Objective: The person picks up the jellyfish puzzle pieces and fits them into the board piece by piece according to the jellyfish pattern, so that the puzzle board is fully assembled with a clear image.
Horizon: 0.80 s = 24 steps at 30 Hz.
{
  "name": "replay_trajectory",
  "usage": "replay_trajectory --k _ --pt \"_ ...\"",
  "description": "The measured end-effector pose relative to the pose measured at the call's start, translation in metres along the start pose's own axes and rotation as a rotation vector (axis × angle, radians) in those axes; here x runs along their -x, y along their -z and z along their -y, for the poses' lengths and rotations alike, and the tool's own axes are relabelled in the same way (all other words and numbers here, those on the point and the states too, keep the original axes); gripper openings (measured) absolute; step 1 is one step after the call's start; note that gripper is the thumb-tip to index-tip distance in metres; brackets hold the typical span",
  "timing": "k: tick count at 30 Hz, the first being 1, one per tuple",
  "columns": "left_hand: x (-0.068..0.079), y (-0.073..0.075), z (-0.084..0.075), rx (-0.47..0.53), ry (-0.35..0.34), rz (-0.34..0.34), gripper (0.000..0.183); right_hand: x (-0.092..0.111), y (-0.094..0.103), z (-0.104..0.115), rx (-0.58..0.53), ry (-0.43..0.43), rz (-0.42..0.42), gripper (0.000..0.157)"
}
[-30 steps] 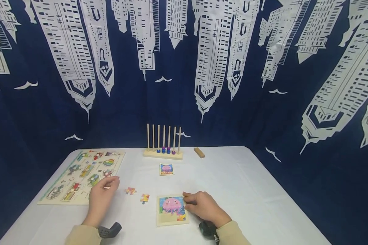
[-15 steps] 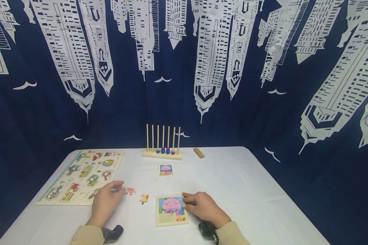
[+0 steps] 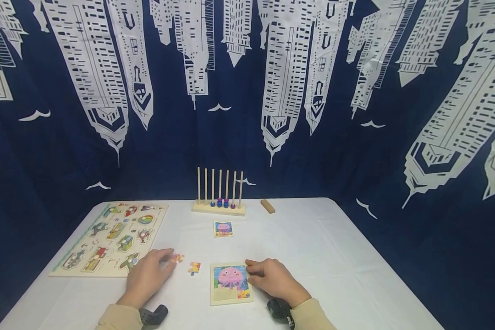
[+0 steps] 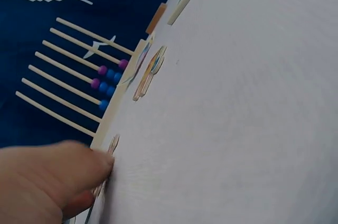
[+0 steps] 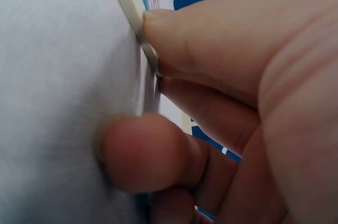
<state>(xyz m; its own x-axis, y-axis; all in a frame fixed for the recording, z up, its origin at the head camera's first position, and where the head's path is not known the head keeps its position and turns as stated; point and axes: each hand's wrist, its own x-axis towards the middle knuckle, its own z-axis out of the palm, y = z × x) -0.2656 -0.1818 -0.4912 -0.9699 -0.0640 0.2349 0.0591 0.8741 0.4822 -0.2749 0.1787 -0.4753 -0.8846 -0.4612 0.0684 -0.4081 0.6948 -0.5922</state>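
Observation:
My left hand reaches toward a red-and-yellow jigsaw piece, its thumb and forefinger at the piece's left end. In the left wrist view the thumb overlaps this piece, and the fingers behind are partly hidden. A second jigsaw piece, yellow with a blue tab, lies flat to the right. My right hand grips the right edge of a square wooden puzzle board near its upper corner. The board shows a pink jellyfish, with bare wood at its lower left.
A small jellyfish picture card lies behind the puzzle board. Farther back stand a peg abacus with blue and purple beads and a wooden block. A large peg puzzle lies at the left, beside the left hand.
My left hand has come down and right from over the large peg puzzle to the red-and-yellow jigsaw piece, which has shifted very slightly. The right hand has stayed on the board.

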Motion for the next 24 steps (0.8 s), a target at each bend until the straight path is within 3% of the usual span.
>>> replay_trajectory --k 12,24 --pt "-0.0006 0.0018 -0.0027 0.034 0.045 0.065 0.038 -0.0001 0.0 -0.001 0.016 0.006 -0.005 0.03" --pt "-0.0027 -0.0002 -0.0023 0.007 0.026 0.047 0.037 0.0009 0.0002 -0.0003 0.01 -0.003 -0.008 0.03"
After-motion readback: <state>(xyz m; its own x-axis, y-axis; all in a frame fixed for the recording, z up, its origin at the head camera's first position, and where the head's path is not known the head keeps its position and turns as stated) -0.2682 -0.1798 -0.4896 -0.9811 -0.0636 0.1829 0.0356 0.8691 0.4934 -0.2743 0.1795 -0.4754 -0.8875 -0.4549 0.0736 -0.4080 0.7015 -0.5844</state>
